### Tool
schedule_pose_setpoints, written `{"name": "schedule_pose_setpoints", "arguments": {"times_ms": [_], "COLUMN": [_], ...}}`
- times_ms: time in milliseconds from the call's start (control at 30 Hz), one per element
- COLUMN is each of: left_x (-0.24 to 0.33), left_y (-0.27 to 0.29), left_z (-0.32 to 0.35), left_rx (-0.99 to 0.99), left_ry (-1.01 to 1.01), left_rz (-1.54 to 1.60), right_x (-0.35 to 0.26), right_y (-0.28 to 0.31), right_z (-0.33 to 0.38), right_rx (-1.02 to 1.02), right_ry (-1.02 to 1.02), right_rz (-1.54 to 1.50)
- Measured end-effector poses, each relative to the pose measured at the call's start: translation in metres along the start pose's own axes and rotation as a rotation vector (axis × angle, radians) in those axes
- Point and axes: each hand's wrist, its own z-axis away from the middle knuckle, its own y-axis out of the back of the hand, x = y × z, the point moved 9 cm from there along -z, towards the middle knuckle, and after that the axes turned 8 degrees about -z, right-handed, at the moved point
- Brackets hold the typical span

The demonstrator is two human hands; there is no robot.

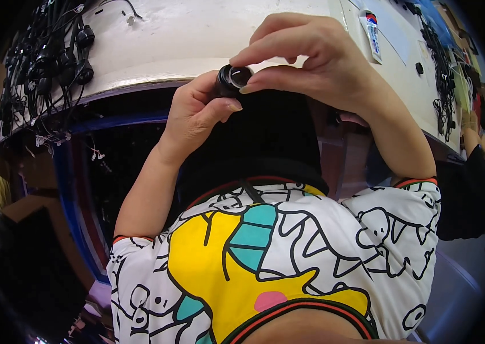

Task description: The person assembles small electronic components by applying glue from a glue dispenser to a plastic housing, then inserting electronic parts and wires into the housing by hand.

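Observation:
In front of me, at the table's near edge, my left hand (199,109) is closed around a small black cylindrical part (226,83). A round, glassy dark face with a pale rim shows at the part's right end. My right hand (305,60) reaches over from the right, thumb and forefinger pinching the rim of that round end. Whether the round end is a separate piece, such as a lens or cover, I cannot tell.
Black cables with cylindrical heads (53,60) lie heaped at the left, their white connectors hanging over the edge. A toothpaste-like tube (372,35) and more black cables (438,69) lie on the white table (156,40) at the right. Other people are partly visible at both sides.

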Motion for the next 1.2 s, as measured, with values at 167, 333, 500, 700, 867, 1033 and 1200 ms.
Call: {"name": "schedule_pose_setpoints", "arguments": {"times_ms": [167,333,500,700,867,1033,1200], "left_x": [0.003,0.000,0.000,0.009,0.015,0.013,0.008], "left_y": [-0.008,-0.016,-0.010,-0.012,-0.008,0.001,0.002], "left_z": [-0.006,-0.010,-0.001,0.000,0.005,0.009,0.006], "left_rx": [-0.025,-0.027,-0.013,-0.032,-0.014,-0.003,-0.017], "left_ry": [0.012,0.059,0.077,0.037,0.024,0.031,0.025], "left_rz": [-0.039,-0.205,-0.095,-0.023,0.014,0.034,0.030], "right_x": [0.008,0.009,0.033,0.127,0.149,0.159,0.164], "right_y": [0.002,0.008,0.052,0.139,0.139,0.073,0.074], "right_z": [0.009,0.023,0.026,0.036,0.022,0.023,0.035], "right_rx": [0.000,0.048,0.176,0.376,0.328,0.177,0.178], "right_ry": [-0.046,-0.183,-0.233,-0.479,-0.506,-0.851,-1.086], "right_rz": [-0.006,0.041,0.139,0.725,0.782,-0.464,-0.354]}}
